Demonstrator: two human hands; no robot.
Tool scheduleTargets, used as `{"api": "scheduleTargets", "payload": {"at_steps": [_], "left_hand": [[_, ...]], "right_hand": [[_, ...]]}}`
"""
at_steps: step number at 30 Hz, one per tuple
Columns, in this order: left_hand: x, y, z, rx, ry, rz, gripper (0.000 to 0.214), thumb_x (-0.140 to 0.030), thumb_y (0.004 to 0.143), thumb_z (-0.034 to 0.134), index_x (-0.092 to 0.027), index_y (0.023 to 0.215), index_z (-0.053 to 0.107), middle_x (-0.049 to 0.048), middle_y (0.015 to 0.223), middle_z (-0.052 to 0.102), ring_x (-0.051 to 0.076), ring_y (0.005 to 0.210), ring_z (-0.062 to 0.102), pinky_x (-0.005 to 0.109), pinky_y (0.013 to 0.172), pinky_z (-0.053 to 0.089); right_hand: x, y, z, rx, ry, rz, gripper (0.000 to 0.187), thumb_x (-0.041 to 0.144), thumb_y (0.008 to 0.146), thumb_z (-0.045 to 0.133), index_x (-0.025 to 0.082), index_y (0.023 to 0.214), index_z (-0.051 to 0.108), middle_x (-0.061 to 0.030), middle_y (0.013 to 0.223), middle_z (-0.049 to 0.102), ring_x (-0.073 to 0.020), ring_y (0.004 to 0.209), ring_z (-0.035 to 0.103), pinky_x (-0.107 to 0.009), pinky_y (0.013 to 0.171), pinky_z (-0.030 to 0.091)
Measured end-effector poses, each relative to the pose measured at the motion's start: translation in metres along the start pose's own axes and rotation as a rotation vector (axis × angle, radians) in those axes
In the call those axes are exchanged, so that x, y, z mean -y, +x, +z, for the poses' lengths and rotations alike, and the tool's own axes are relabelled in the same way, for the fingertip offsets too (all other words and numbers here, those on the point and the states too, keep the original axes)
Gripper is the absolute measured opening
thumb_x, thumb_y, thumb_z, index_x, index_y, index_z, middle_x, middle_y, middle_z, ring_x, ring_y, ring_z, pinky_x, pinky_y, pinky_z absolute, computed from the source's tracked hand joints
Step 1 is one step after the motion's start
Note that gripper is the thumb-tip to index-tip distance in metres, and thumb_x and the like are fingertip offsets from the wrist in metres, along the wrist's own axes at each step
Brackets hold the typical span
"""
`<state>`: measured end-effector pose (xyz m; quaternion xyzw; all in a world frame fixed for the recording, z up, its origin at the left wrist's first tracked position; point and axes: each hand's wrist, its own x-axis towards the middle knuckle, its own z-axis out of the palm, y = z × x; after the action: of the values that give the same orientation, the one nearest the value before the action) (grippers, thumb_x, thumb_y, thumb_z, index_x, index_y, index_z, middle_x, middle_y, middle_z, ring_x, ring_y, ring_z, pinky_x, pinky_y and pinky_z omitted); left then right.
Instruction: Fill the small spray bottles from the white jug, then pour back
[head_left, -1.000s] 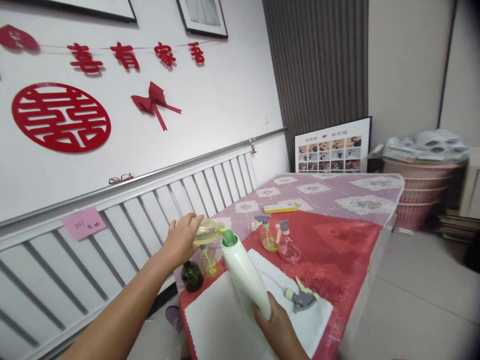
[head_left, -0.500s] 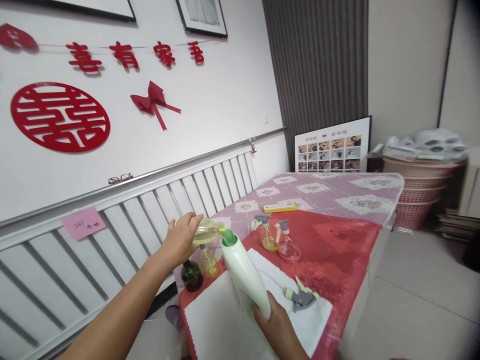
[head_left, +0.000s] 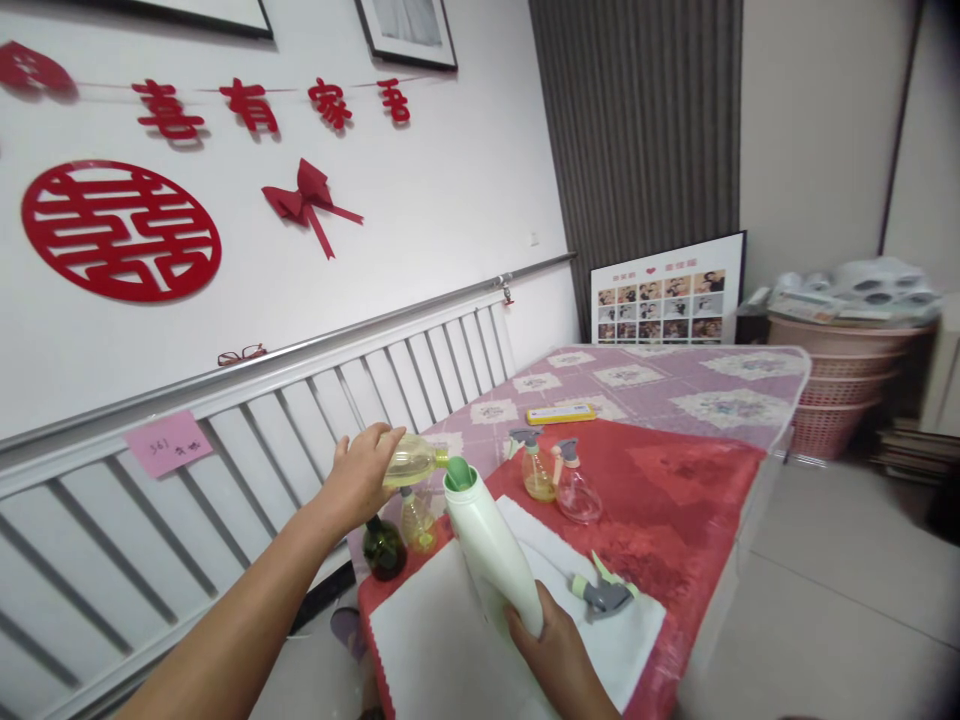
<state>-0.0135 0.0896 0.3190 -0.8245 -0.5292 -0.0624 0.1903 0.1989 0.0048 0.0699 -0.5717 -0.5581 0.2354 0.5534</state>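
Observation:
My left hand [head_left: 366,468] is closed around a clear bottle [head_left: 414,460] of pale yellow liquid, tipped on its side. Its neck meets a green funnel-like piece [head_left: 460,475] in the mouth of a pale green plastic bottle [head_left: 491,550]. That bottle leans to the left, gripped near its lower end by my right hand [head_left: 555,640]. Whether liquid is flowing I cannot tell. On the white cloth [head_left: 427,635] lies a grey spray head [head_left: 604,596]. Behind stand a spray bottle with yellow liquid [head_left: 537,472] and a pink-tinted spray bottle [head_left: 577,490].
Below my left hand stand a dark green bottle [head_left: 384,550] and a clear bottle [head_left: 418,525]. A yellow box [head_left: 560,414] lies farther back on the patterned tablecloth [head_left: 626,376]. The white radiator [head_left: 262,455] runs along the left. Pink baskets [head_left: 832,400] stand beyond the table.
Almost nothing differs. The clear bottle and both hands keep their places, with only a tiny shift of the view.

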Motion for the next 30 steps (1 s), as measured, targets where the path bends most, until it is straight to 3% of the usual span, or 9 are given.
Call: {"api": "scheduleTargets", "payload": {"at_steps": [30], "left_hand": [[-0.0038, 0.0002, -0.0071, 0.000, 0.014, 0.008, 0.079, -0.016, 0.071, 0.062, -0.029, 0.141, 0.028, 0.0122, 0.146, 0.037, 0.029, 0.131, 0.040, 0.062, 0.111, 0.022]], "right_hand": [[-0.0006, 0.0011, 0.0017, 0.008, -0.014, 0.004, 0.022, 0.037, 0.073, 0.053, 0.022, 0.085, 0.064, -0.0016, 0.070, 0.073, -0.0237, 0.066, 0.069, -0.029, 0.059, 0.053]]}}
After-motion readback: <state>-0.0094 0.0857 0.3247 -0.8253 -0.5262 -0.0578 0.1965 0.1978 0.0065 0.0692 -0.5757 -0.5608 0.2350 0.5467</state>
